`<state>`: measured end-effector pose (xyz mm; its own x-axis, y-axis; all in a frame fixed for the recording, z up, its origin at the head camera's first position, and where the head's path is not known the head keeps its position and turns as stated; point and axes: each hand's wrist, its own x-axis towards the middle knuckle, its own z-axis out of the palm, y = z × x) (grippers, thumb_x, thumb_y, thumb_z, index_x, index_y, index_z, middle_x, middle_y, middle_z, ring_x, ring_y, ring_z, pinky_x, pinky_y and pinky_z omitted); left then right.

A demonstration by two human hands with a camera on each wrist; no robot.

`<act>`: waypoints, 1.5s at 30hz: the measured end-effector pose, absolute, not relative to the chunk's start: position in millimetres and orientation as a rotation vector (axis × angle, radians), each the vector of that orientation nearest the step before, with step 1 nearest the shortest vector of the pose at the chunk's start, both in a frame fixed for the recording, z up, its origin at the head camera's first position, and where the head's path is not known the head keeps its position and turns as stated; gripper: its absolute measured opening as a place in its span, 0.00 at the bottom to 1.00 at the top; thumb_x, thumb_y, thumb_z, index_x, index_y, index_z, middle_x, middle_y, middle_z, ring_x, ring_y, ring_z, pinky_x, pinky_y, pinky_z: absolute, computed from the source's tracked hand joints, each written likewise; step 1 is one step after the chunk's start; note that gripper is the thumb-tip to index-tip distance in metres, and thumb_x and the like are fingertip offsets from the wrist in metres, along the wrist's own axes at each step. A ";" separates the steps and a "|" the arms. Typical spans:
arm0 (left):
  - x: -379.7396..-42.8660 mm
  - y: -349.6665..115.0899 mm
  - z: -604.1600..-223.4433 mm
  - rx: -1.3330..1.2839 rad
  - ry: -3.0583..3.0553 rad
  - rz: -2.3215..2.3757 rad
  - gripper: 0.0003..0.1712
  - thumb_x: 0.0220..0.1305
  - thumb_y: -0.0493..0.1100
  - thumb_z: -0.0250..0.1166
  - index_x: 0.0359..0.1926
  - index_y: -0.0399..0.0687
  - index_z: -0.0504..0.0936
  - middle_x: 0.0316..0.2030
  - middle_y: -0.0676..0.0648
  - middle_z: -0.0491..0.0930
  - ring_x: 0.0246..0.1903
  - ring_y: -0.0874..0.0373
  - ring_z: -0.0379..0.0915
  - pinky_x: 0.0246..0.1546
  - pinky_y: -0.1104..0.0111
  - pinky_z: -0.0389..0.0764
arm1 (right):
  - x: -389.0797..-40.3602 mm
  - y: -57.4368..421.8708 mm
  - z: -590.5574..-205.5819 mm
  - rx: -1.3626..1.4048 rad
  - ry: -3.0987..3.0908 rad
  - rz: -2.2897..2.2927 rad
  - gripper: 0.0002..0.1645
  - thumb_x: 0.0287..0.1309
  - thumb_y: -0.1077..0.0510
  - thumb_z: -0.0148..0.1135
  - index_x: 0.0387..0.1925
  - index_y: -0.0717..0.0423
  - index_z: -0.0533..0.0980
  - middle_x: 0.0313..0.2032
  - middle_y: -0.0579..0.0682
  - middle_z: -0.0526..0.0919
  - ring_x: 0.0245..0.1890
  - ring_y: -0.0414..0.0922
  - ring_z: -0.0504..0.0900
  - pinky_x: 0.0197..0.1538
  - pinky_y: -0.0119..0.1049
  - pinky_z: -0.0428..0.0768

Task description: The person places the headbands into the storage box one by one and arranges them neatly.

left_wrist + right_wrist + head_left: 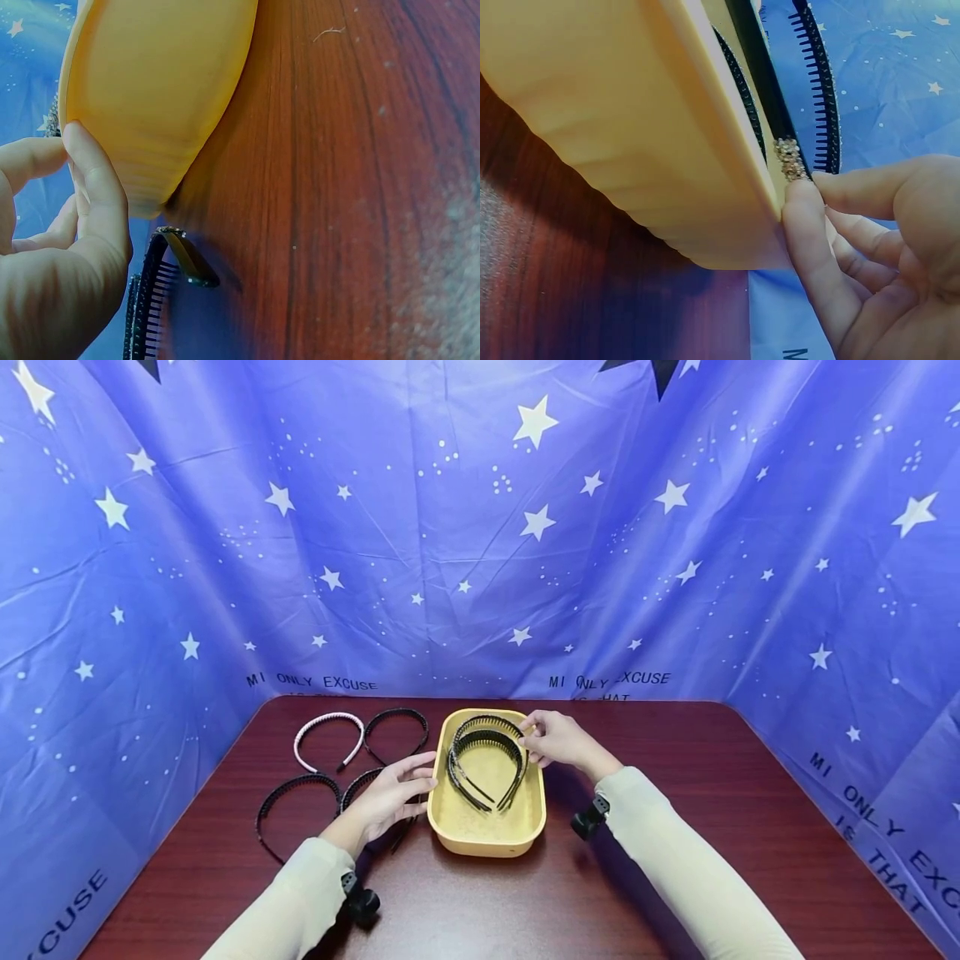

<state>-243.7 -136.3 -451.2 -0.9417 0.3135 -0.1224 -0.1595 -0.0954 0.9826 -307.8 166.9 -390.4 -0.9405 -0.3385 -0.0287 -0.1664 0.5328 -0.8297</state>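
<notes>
Black, with a glittery patch (pixel 789 159), a headband (pixel 765 75) is pinched between the right hand (pixel 561 739)'s thumb and fingers at the yellow tub (pixel 487 846)'s right rim. The left hand (pixel 381 802), fingers loosely spread, touches the opposite rim; 1 pink headband (pixel 330 717) lies on the bench (pixel 750 835) behind it.

Table (pixel 712 843): dark red wood grain, glossy. Backdrop cloth (pixel 465 543): blue, white stars, creased, hung at left, far and right sides; black lettering (pixel 327 682) along its lower part.
</notes>
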 end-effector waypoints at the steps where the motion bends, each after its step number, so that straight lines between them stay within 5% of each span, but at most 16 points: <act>1: -243.7 -136.3 -450.9 0.170 1.866 2.106 0.35 0.68 0.33 0.61 0.74 0.38 0.60 0.61 0.31 0.70 0.50 0.52 0.76 0.48 0.58 0.81 | -308.9 165.7 -389.9 -0.422 2.593 -1.353 0.15 0.63 0.65 0.64 0.50 0.67 0.76 0.30 0.55 0.78 0.24 0.46 0.84 0.29 0.40 0.85; 21: -243.0 -135.3 -450.2 0.156 1.879 2.099 0.36 0.68 0.34 0.62 0.74 0.39 0.61 0.60 0.33 0.71 0.51 0.51 0.76 0.47 0.59 0.81 | -319.6 149.8 -385.6 -0.315 2.664 -1.126 0.14 0.59 0.65 0.69 0.46 0.65 0.78 0.24 0.54 0.84 0.27 0.53 0.87 0.26 0.37 0.84; 45: -241.3 -135.3 -451.3 0.167 1.878 2.112 0.35 0.68 0.34 0.61 0.74 0.38 0.61 0.59 0.34 0.72 0.51 0.51 0.76 0.48 0.58 0.80 | -321.5 143.8 -392.1 -0.265 2.747 -1.112 0.11 0.57 0.64 0.70 0.41 0.64 0.80 0.18 0.52 0.83 0.17 0.43 0.83 0.22 0.35 0.82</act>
